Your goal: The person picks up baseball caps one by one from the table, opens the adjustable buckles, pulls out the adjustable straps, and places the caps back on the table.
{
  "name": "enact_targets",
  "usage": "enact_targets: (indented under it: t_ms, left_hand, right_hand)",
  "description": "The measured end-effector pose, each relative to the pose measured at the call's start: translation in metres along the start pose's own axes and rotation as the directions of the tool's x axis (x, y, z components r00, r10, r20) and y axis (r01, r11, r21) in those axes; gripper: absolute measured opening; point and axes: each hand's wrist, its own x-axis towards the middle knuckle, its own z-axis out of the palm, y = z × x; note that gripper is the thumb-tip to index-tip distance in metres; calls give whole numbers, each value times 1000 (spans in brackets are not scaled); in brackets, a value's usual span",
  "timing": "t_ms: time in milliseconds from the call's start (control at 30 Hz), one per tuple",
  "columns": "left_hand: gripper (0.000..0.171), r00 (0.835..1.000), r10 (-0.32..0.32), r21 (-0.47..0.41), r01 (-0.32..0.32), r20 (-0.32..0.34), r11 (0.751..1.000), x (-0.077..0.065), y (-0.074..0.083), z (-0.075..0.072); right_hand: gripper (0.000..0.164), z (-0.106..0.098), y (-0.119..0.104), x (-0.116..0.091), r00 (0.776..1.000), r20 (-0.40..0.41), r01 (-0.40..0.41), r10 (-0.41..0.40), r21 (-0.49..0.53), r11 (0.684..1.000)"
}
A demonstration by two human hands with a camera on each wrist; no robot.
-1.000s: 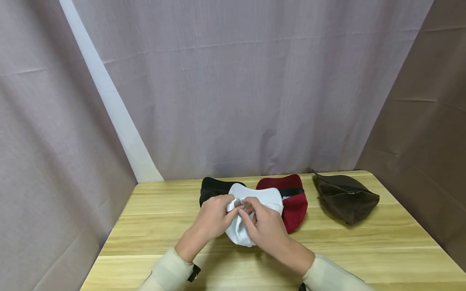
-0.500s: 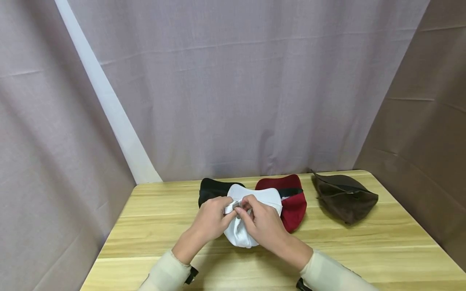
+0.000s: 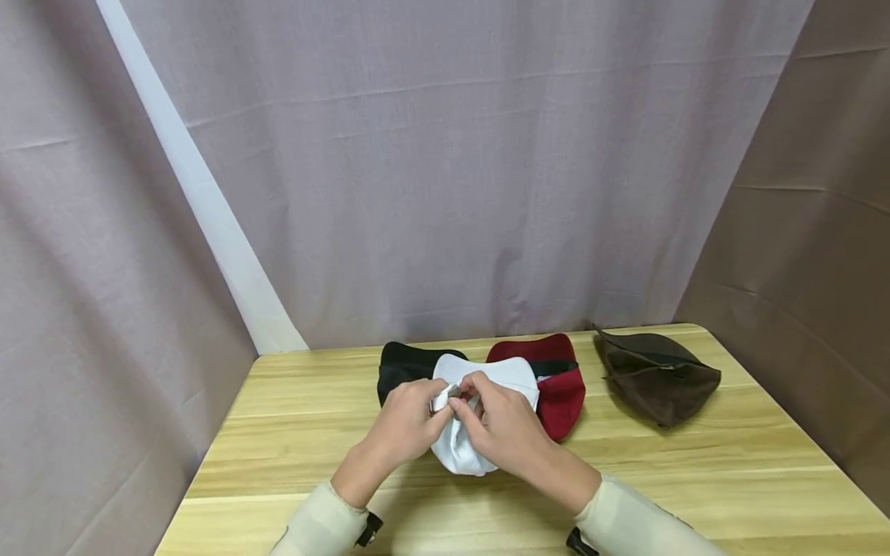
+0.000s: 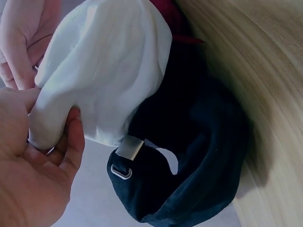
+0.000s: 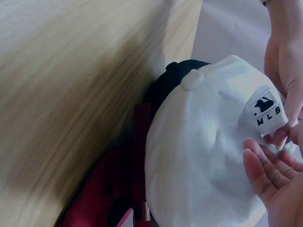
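Observation:
A white baseball cap [image 3: 487,371] lies brim away from me, in front of the other caps. My left hand [image 3: 403,421] pinches its back strap; the left wrist view shows this hand's [image 4: 42,175] thumb and fingers on the white cloth. My right hand [image 3: 511,432] pinches the strap beside it, thumb against fingertips. In the right wrist view the white crown [image 5: 199,137] bears a black MLB mark near the fingers. Fingers mostly hide the strap's buckle. A black cap [image 3: 410,363] with a metal buckle [image 4: 130,147] lies behind left, a dark red cap [image 3: 563,401] behind right.
A dark brown, slack cloth item [image 3: 660,378], perhaps a cap or a pouch, lies at the right of the wooden table [image 3: 292,432]. Grey curtains [image 3: 417,193] hang behind and to the left, a brown one [image 3: 820,232] at the right.
The metal buckle, visible between my hands earlier, is now mostly covered by my fingertips. Both hands stay at the white cap's strap with small finger movements. The view has shifted slightly.

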Motion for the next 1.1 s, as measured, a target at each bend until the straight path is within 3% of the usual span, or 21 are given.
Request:
enact_targets:
  t_ms: [233,433,800,1100]
  left_hand:
    - [25,1000,17,17,-17,-3,1000,0,1,2]
    - [30,1000,25,28,-25,0,999,0,3,1]
    - [29,999,33,54,-33,9,998,-1,0,1]
    - [23,999,14,-58,-12,36,998,-3,-5,0]
  right_hand:
    - [10,-3,-15,2,997,69,29,-19,-157,987]
    - [13,-4,-20,6,995,36,101,-94,-283,954]
    - [18,-2,-25,11,993,72,115,-98,-300,947]
    - [13,-4,-14,11,985,71,172,-159,-269,948]
